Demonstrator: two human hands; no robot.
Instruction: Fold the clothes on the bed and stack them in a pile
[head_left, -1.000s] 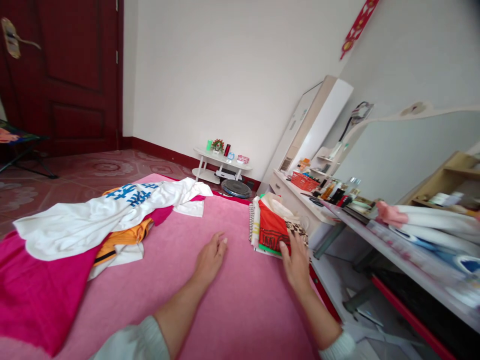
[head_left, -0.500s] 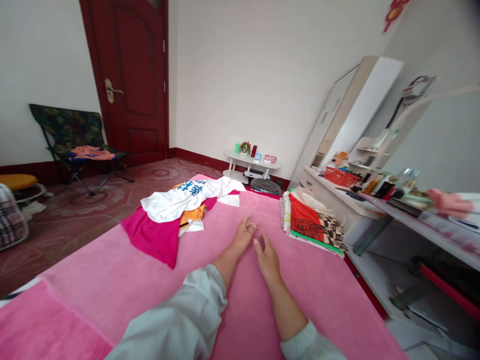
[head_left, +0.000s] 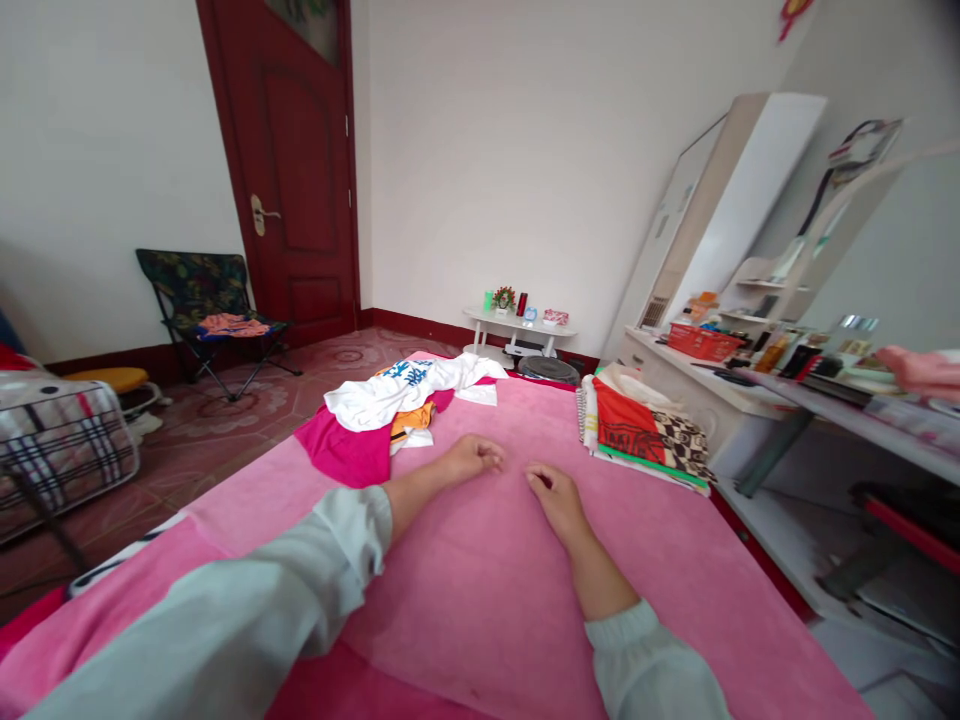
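Over the pink bed cover (head_left: 465,570), my left hand (head_left: 472,458) hovers near the middle with its fingers loosely bent and apart, holding nothing that I can see. A short gap separates it from my right hand (head_left: 556,495), which is also half curled, thumb and fingers apart and nothing between them. Left of my hands lies a loose heap: a white garment with blue lettering (head_left: 405,390), a magenta garment (head_left: 345,450) and an orange garment (head_left: 412,424). Beyond my right hand sits a stack of folded clothes (head_left: 645,430), red, patterned and green-edged.
On the right a dressing table (head_left: 742,400) carries a red basket (head_left: 703,343) and bottles. A low white stand (head_left: 517,326) is at the far wall. A folding chair (head_left: 202,290) holds clothing on the left, near a plaid bag (head_left: 75,430).
My view has turned left. My hands have moved apart, the left one shifting left, and their fingers have curled more. The clothes lie as before.
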